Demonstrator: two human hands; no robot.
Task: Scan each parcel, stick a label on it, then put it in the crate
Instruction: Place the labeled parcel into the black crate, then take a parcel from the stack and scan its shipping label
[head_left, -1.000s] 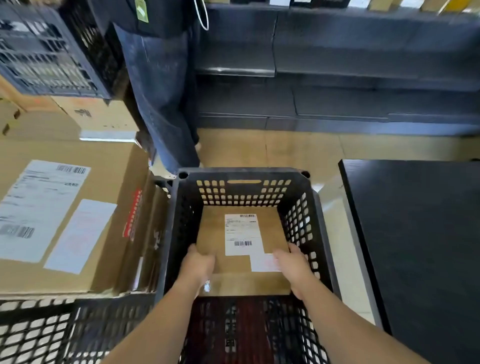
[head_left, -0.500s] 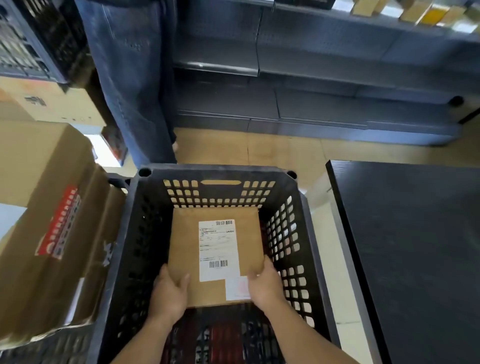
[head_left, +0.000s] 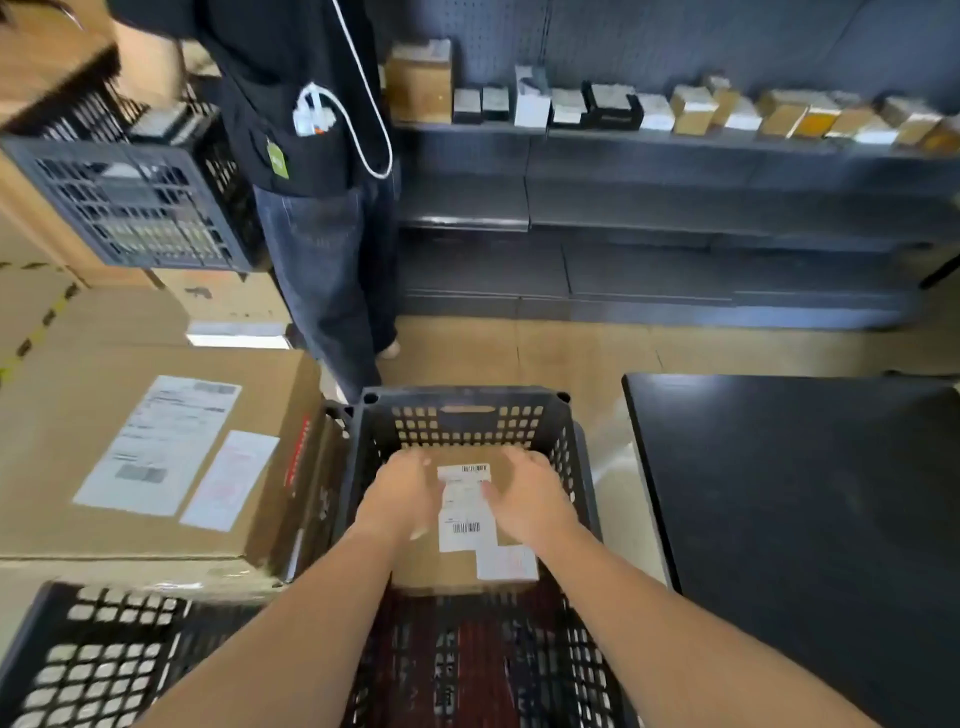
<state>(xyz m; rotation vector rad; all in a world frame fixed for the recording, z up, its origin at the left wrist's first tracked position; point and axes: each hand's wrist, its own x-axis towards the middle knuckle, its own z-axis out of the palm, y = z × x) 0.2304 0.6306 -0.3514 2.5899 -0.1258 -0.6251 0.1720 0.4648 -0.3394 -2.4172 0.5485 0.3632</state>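
Black crate (head_left: 470, 431) at 6 o'clock, brown parcel (head_left: 436, 569) flat inside it, white label (head_left: 465, 512) on top, left hand (head_left: 402, 493) and right hand (head_left: 530, 499) over the parcel, fingers loose, large carton (head_left: 78, 415) at 9 o'clock, black surface (head_left: 805, 493) at 3 o'clock, standing person (head_left: 322, 260) at 11 o'clock.

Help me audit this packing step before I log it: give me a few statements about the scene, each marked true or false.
1. The parcel lies inside the black crate. True.
2. The parcel's top is bare cardboard. False: a white barcode label and a smaller label are stuck on it.
3. The left hand and the right hand are both over the parcel, inside the crate. True.
4. The large cardboard box stands to the right of the crate. False: the large cardboard box stands to the crate's left.
5. Another person stands beyond the crate. True.
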